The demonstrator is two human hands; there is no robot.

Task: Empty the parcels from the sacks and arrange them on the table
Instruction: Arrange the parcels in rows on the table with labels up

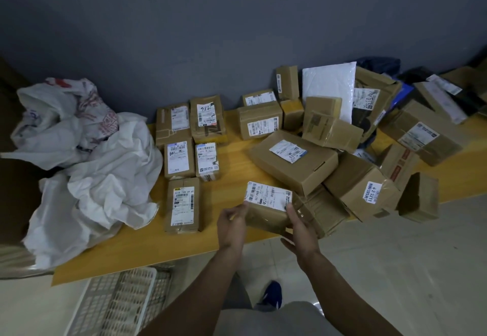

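A white slatted crate (118,301) and a blue shoe (272,294) sit on the pale floor nearest the camera, below a yellow table (147,243) set against a grey wall. Above the table's near edge, the left hand (232,223) and right hand (300,226) clamp their fingers on opposite ends of a small labelled parcel (267,205). To the left, five boxes (181,205) lie in tidy rows, labels up, beside crumpled white sacks (87,167) covering the table's left end. To the right, a loose heap of cardboard boxes (293,160) crowds against the held parcel, with a white mailer bag (329,87) propped against the wall at the far side.
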